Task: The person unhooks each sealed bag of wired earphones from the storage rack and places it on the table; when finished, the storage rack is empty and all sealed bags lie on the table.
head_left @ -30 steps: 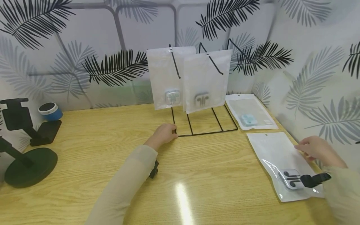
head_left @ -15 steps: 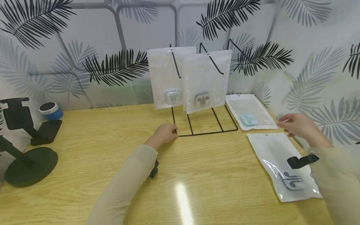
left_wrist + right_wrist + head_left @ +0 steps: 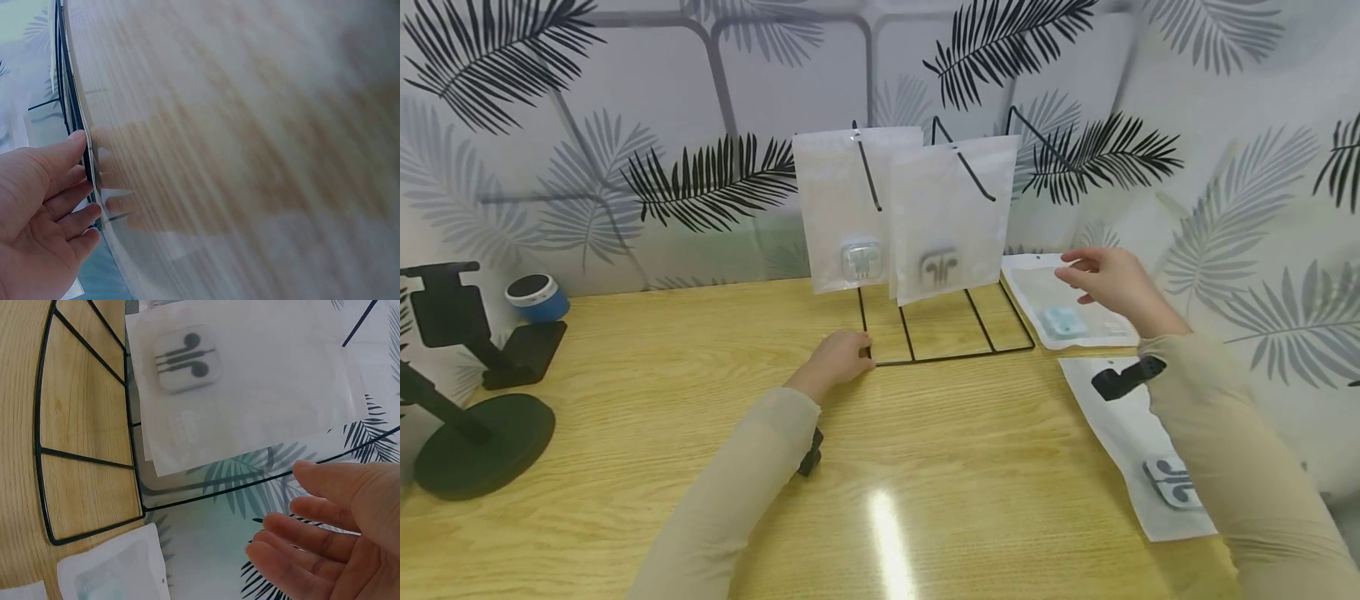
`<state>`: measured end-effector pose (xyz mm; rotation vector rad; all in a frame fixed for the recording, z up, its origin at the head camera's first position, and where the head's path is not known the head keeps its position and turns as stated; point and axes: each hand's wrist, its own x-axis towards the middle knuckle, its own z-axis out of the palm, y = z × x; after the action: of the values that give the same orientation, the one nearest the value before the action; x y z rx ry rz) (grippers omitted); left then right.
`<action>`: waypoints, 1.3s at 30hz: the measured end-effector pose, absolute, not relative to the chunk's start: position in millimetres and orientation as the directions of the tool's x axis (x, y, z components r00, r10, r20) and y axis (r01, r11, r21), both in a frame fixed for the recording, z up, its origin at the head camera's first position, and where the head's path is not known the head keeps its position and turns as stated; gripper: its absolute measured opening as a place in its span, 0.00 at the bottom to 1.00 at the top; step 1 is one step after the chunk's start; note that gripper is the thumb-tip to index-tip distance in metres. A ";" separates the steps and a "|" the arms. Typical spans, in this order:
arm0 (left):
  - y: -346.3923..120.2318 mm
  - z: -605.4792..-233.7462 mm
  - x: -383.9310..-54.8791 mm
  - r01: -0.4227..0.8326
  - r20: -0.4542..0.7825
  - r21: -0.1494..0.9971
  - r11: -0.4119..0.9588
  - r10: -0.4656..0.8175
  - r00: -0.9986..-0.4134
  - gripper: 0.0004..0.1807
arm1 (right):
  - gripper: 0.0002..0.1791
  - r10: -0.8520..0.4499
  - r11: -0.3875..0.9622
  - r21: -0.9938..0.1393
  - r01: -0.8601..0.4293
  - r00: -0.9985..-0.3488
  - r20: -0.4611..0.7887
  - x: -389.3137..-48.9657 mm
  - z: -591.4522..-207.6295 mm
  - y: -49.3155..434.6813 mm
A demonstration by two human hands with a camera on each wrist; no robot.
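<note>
Black, wire-built: found rack (image 3: 913, 359) standing on table (image 3: 625, 400), gripped at near-left base corner by left hand (image 3: 838, 357). Observed right hand (image 3: 1108, 282) relaxed, holding nothing, near rack's right side. Judge rack light, stiff, prone to sliding; take hold low, clear of soft hanging pouches (image 3: 951, 217).

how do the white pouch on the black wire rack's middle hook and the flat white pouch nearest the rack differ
The white pouch on the middle hook hangs; the flat white pouch lies on the wooden table. The hanging one shows dark earphones, the flat one something pale blue. Both look whitish.
</note>
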<state>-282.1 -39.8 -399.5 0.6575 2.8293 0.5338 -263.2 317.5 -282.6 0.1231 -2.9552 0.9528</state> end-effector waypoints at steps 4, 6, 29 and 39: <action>-39.3 -400.4 -283.2 0.386 -0.103 0.383 0.839 0.454 -0.885 0.24 | 0.27 -0.040 0.754 -0.650 -0.093 -0.995 0.095 -277.9 -282.8 305.1; -39.0 -400.5 -283.5 0.383 -0.106 0.383 0.841 0.452 -0.886 0.24 | 0.29 -0.029 0.717 -0.690 -0.100 -0.993 0.114 -285.7 -284.0 299.8; -42.5 -403.7 -283.6 0.365 -0.101 0.425 0.828 0.444 -0.890 0.27 | 0.36 0.019 0.540 -0.832 -0.127 -0.986 0.163 -329.4 -290.1 258.6; -46.2 -404.2 -285.1 0.376 -0.071 0.456 0.807 0.454 -0.888 0.26 | 0.19 0.133 0.365 -0.919 -0.148 -0.969 0.209 -330.8 -290.4 254.9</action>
<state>-285.1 -46.2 -404.2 0.6527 2.8156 0.6560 -330.8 254.9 -290.4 0.0137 -2.3798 1.6420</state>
